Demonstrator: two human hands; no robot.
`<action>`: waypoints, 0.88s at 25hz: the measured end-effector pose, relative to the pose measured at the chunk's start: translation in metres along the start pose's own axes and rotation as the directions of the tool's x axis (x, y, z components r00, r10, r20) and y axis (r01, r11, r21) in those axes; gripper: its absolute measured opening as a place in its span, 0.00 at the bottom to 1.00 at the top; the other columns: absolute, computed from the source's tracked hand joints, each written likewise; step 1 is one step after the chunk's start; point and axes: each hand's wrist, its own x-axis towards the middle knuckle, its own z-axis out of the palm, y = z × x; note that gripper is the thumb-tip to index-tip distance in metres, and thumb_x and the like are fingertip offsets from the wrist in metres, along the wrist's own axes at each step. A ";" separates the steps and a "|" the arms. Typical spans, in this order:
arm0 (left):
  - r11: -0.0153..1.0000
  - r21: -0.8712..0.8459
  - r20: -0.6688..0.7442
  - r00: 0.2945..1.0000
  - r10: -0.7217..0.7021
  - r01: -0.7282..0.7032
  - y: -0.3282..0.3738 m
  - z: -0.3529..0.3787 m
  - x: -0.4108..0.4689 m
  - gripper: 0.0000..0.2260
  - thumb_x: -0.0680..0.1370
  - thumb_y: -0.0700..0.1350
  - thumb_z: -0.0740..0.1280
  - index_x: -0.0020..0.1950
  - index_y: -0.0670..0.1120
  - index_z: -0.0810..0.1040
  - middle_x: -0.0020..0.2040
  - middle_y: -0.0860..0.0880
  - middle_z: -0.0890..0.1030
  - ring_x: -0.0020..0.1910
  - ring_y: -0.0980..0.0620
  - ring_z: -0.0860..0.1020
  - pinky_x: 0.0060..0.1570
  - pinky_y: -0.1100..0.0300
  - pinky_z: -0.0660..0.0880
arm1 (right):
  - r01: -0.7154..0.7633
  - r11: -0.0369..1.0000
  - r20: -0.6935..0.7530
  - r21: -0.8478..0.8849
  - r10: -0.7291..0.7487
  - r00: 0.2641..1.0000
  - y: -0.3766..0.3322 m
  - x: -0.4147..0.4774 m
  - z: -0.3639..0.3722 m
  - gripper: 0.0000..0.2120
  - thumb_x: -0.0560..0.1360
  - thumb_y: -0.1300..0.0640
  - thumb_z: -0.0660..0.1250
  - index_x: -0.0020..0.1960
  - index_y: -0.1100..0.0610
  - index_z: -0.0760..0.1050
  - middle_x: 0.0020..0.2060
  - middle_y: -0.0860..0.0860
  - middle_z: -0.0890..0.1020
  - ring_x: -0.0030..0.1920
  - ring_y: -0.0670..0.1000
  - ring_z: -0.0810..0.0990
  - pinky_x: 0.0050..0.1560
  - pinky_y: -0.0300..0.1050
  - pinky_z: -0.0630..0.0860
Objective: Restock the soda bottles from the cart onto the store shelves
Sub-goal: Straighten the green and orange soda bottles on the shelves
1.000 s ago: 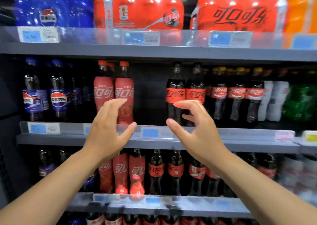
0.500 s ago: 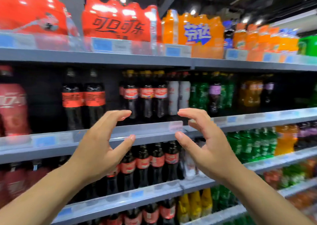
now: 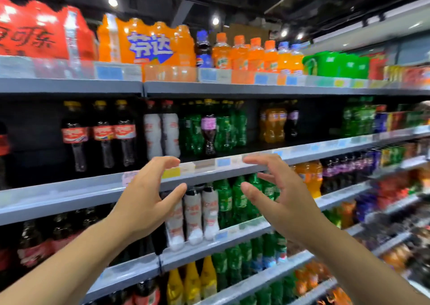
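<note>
shelves (image 3: 69, 195) of soda bottles (image 3: 102, 134) stand behind — left grip (image 3: 144, 197) and right grip (image 3: 286, 202) both wide, holding nothing.

**Bright shelves, dark ceiling, smeared detail**

Ceiling spotlights (image 3: 112, 2) shine down from a dark ceiling. Glare streaks the red multipack (image 3: 35, 32) wrap and the clear price strip (image 3: 69, 69). The bay behind the cola bottles (image 3: 102, 132) lies in deep shadow. Motion blur smears every label, worst toward the right edge, where the shelves (image 3: 349, 141) bow. The left hand (image 3: 144, 202) and right hand (image 3: 286, 202) are sharpest, evenly lit.
</note>
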 end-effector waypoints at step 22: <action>0.969 0.044 -0.123 0.964 -0.235 0.242 -0.135 0.154 0.194 0.31 0.71 0.53 0.78 0.70 0.50 0.69 0.65 0.51 0.74 0.62 0.54 0.74 0.62 0.57 0.72 | -0.184 0.976 0.090 0.115 0.175 0.981 0.213 0.225 0.080 0.39 0.73 0.47 0.77 0.75 0.46 0.57 0.62 0.40 0.71 0.63 0.41 0.74 0.62 0.41 0.75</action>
